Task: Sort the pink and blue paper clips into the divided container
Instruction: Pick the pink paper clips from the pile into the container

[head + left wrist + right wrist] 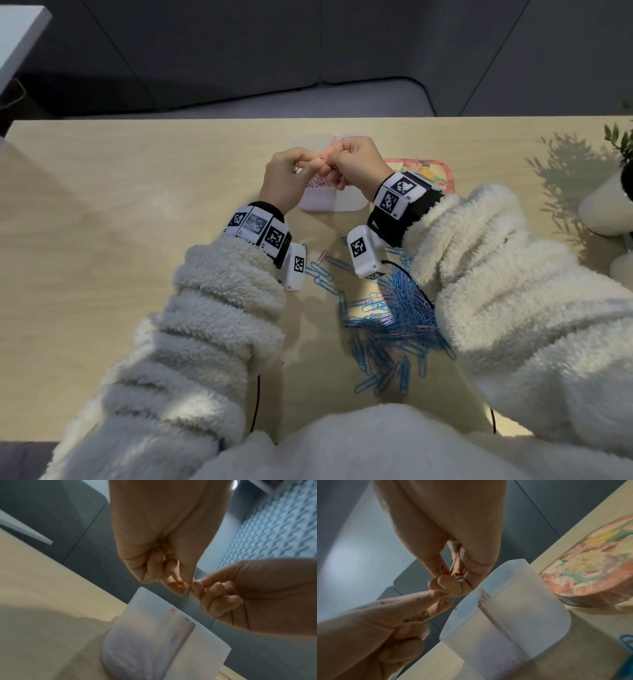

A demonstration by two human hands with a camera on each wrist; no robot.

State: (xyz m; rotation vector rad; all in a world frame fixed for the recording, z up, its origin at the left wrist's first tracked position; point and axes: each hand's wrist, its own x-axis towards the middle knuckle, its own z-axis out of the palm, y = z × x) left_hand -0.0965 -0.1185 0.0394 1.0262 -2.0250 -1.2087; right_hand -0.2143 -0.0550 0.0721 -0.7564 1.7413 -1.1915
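Both my hands are raised together over the translucent divided container (351, 202). My left hand (315, 165) and right hand (331, 160) each pinch a pink paper clip (322, 158) between thumb and fingertips; whether it is one clip or linked ones I cannot tell. In the left wrist view the pinch (186, 585) sits just above the container's rim (145, 592). The container's left compartment holds pink clips (318, 182); its right one (522, 599) looks bare. A mixed pile of blue and pink clips (394, 318) lies near me, under my right forearm.
A flowery pink-rimmed lid (435, 171) lies right of the container. Loose blue clips (322, 275) trail between my wrists. A white plant pot (604, 209) stands at the table's right edge. Beyond the table's far edge is a dark sofa.
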